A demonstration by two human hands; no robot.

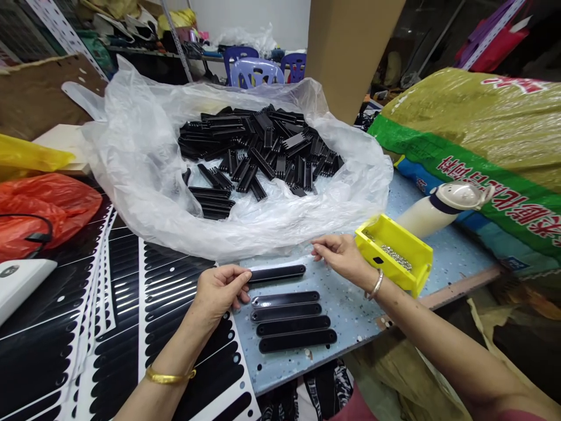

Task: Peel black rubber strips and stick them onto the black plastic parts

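My left hand pinches one end of a long black strip with rounded ends, a small hole showing at its far end. Just to the right, my right hand hovers beside that end with thumb and fingers pressed together. Whatever it may hold is too small to make out. Several similar glossy black strips lie in a row on the blue speckled table, below the held one. Against my right wrist stands a yellow bin with small shiny metal pieces inside.
A clear plastic bag spreads across the table, full of black plastic parts. Sheets of black strips cover the left side. A white bottle leans behind the bin, near a large green and yellow sack.
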